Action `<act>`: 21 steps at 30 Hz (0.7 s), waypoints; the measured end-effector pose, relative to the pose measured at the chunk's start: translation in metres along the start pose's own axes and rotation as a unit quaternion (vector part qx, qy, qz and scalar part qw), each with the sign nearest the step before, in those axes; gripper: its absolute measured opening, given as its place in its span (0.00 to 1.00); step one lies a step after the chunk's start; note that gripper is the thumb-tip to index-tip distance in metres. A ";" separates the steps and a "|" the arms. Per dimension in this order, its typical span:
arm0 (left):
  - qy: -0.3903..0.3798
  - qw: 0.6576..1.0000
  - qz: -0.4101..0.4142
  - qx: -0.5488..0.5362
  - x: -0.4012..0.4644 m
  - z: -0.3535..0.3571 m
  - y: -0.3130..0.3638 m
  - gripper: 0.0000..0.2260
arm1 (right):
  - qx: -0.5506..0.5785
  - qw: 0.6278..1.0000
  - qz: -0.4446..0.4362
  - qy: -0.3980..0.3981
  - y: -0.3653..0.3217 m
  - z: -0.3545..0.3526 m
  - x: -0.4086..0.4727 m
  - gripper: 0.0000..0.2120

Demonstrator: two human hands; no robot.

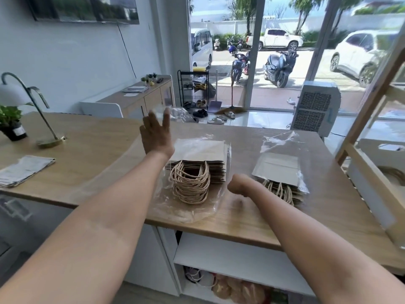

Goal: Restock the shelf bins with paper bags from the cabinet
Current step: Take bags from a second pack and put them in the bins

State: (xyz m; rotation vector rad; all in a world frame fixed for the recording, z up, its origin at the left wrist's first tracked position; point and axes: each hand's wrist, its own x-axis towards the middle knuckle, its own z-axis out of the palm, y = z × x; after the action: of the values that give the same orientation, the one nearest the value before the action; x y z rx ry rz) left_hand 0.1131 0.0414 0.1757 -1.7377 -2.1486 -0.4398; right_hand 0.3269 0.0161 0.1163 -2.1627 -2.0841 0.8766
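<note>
Paper bags (198, 165) stacked flat mid-counter, twine handles (190, 185) piled toward the near edge, clear plastic wrap (188, 212) spread open beneath and around the stack. Wooden counter (92, 154) taken as landmark for everything below.

Second stack of bags (279, 172) on the counter, right of the first and apart from it, mostly inside its own clear wrap (282, 142), handles poking out toward the near edge.

Left hand (156, 133) raised above the counter, just behind and left of the first stack, fingers straight and spread wide, holding nothing solid; thin film of plastic visible at the fingertips, contact not clear enough to call.

Right hand (237, 185) low over the counter, between the two stacks, curled into a fist seen from the wrist side; cannot tell whether anything sits in the grip, fingers hidden.

Far left end of the counter: potted plant (9, 121), brass-footed desk lamp (32, 106). Folded papers (24, 170) near the left front edge.

Right end of the counter: wooden shelf frame (363, 137) with a white bin (381, 150) behind it.

Under the counter: open white cabinet shelf (238, 257), bags and loose handles (219, 284) on the lower level, blurred.

Beyond the counter: low sideboard (142, 95), shoe rack (194, 91), white air cooler (315, 108), glass doors onto parked scooters and cars.
</note>
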 end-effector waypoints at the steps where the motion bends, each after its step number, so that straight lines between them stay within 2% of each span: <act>1: 0.004 0.996 0.075 0.047 0.004 0.001 -0.001 0.39 | 0.032 0.999 -0.003 0.012 0.002 -0.002 0.007 0.12; 2: 0.002 0.984 0.148 0.097 0.008 0.002 -0.001 0.32 | 0.092 0.995 0.012 0.024 0.002 -0.004 0.013 0.11; 4: -0.027 0.952 0.250 0.174 0.018 0.004 -0.001 0.19 | 0.241 0.967 0.056 0.051 -0.005 -0.003 0.026 0.15; 6: -0.091 0.936 0.276 0.199 0.029 0.006 0.000 0.15 | 0.365 0.923 0.095 0.077 -0.014 -0.004 0.033 0.14; 9: -0.208 0.932 0.253 0.155 0.051 0.019 -0.005 0.18 | 0.531 0.833 0.137 0.068 -0.025 0.000 0.039 0.10; 11: -0.293 0.928 0.215 0.079 0.062 0.031 -0.009 0.26 | 0.570 0.806 0.149 0.061 -0.034 0.006 0.038 0.07; 13: -0.368 0.910 0.191 0.010 0.065 0.035 -0.009 0.40 | 0.577 0.800 0.153 0.066 -0.042 0.009 0.039 0.07; 15: -0.425 0.884 0.192 -0.030 0.064 0.033 -0.008 0.45 | 0.570 0.801 0.169 0.076 -0.050 0.012 0.040 0.07; 18: -0.460 0.863 0.209 -0.007 0.061 0.032 -0.006 0.47 | 0.554 0.800 0.213 0.089 -0.055 0.015 0.041 0.09; 21: -0.439 0.873 0.211 0.020 0.060 0.029 -0.004 0.38 | 0.574 0.785 0.212 0.095 -0.062 0.013 0.038 0.14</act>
State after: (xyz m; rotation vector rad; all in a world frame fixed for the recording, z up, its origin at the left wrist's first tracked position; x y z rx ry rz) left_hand 0.0959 0.1056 0.1763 -2.6175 -2.1039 0.6384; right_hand 0.2631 0.0537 0.1141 -1.7837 -0.5422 1.3573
